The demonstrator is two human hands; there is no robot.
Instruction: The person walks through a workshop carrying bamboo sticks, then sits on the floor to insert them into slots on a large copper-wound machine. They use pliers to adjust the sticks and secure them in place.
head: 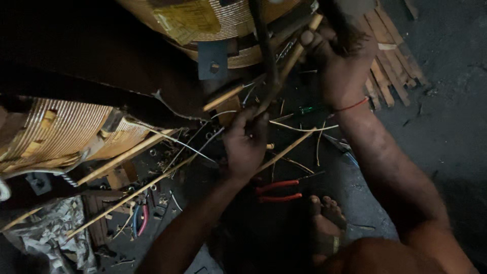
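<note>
Left hand [246, 144] grips the lower end of a dark metal bar [266, 56] wedged under the upper coil [228, 20]; right hand [337, 61] is closed on a wooden handle [299, 48]. Looks like prying; next calls for steady leverage.

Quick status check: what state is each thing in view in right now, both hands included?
Left hand: closed on the lower end of the dark rod.
Right hand: closed on a thin wooden stick by the upper coil.
Dark rod: upright, slightly tilted, against the coil.
Upper coil: wound, yellow label on it.
Left coil: wound, lying on its side.
Red-handled pliers: on the floor, unheld, handles spread.
Wooden slats: lying stacked on the floor.
</note>
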